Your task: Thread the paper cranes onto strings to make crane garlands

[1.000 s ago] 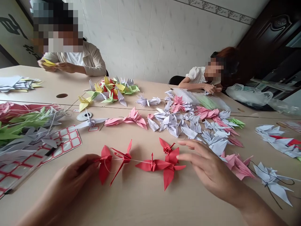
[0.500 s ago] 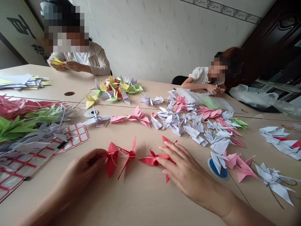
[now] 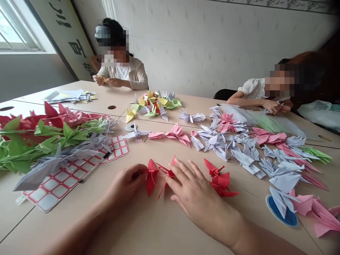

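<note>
My left hand [image 3: 130,186] pinches the pointed tip of a red paper crane [image 3: 152,175] at the left end of a red row. My right hand [image 3: 193,193] has its fingers stretched out flat, reaching over a second red crane [image 3: 163,169] and partly hiding it. A pale thread shows between these two. Right of that hand, more red cranes [image 3: 220,181] lie on the table close together; the part behind the hand is hidden.
Strings of red, green and white cranes [image 3: 45,141] lie on a red-grid sheet [image 3: 60,189] at left. White and pink cranes [image 3: 215,140] spread right, near a blue disc [image 3: 288,216]. A thread spool [image 3: 129,127] lies ahead. Two people [image 3: 135,72] sit across the table.
My right hand has moved left from the right-hand red cranes to the second crane, uncovering those on the right. The left hand keeps its pinch. The view has turned left.
</note>
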The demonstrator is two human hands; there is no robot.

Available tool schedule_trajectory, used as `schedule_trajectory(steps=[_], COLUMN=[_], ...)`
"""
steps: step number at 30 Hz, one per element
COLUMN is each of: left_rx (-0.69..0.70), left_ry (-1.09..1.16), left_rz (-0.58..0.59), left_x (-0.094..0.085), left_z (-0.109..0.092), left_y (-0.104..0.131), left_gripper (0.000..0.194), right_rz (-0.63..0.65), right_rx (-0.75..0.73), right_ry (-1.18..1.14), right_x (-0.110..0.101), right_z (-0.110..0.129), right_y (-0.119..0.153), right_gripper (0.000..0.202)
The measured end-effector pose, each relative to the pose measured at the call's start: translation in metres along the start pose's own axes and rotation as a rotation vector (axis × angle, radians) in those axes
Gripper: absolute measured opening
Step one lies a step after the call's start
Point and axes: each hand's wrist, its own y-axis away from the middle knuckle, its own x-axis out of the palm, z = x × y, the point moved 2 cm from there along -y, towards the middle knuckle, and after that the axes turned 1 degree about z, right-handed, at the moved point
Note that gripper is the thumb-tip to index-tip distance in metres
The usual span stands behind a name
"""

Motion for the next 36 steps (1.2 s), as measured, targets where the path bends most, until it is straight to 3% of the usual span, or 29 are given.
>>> schedule_trajectory(steps=[3, 8, 12, 19, 23, 26, 28, 30, 31, 33, 34, 36], left_rx=[0.014, 0.003, 0.010, -0.005, -0.013, -0.020, 0.123, 0.436, 0.600, 0.790, 0.814, 0.804], left_ry=[-0.013, -0.068, -0.091, -0.086, -0.111, -0.149, -0.241, -0.405, -0.491, -0.621, -0.660, -0.683], left_rz=[0.016, -0.010, -0.036, -0.108, -0.217, -0.403, -0.577, -0.625, -0.541, -0.200, -0.061, 0.081], left_x=[0.002, 0.005, 0.006, 0.002, -0.004, -0.008, -0.006, 0.005, 0.014, 0.038, 0.049, 0.068], left_z=[0.002, 0.004, 0.003, 0.003, 0.006, 0.007, 0.000, -0.017, -0.027, -0.047, -0.057, -0.075], left_y=[0.001, 0.001, 0.002, 0.001, -0.002, 0.000, 0.007, 0.018, 0.023, 0.029, 0.029, 0.026], left_gripper=[0.025, 0.019, 0.017, 0.021, 0.023, 0.030, 0.037, 0.038, 0.039, 0.041, 0.042, 0.046], right_rz=[-0.053, 0.006, -0.091, -0.252, -0.187, -0.110, -0.076, -0.058, -0.049, -0.033, -0.029, -0.017], right_rx=[-0.022, -0.057, -0.033, 0.037, 0.262, 0.375, 0.418, 0.437, 0.442, 0.455, 0.464, 0.479], right_ry=[-0.011, -0.040, -0.109, -0.053, -0.094, -0.190, -0.265, -0.340, -0.379, -0.461, -0.501, -0.574], right_x=[0.004, 0.013, 0.004, -0.009, -0.008, -0.001, 0.004, 0.007, 0.007, 0.005, 0.003, 0.002], right_z=[0.009, 0.017, 0.010, -0.036, -0.076, -0.095, -0.100, -0.100, -0.100, -0.100, -0.100, -0.099], right_y=[-0.003, -0.001, 0.016, 0.078, 0.105, 0.116, 0.120, 0.121, 0.122, 0.122, 0.122, 0.120], right_gripper=[0.036, 0.034, 0.033, 0.036, 0.040, 0.044, 0.041, 0.039, 0.039, 0.036, 0.034, 0.030])
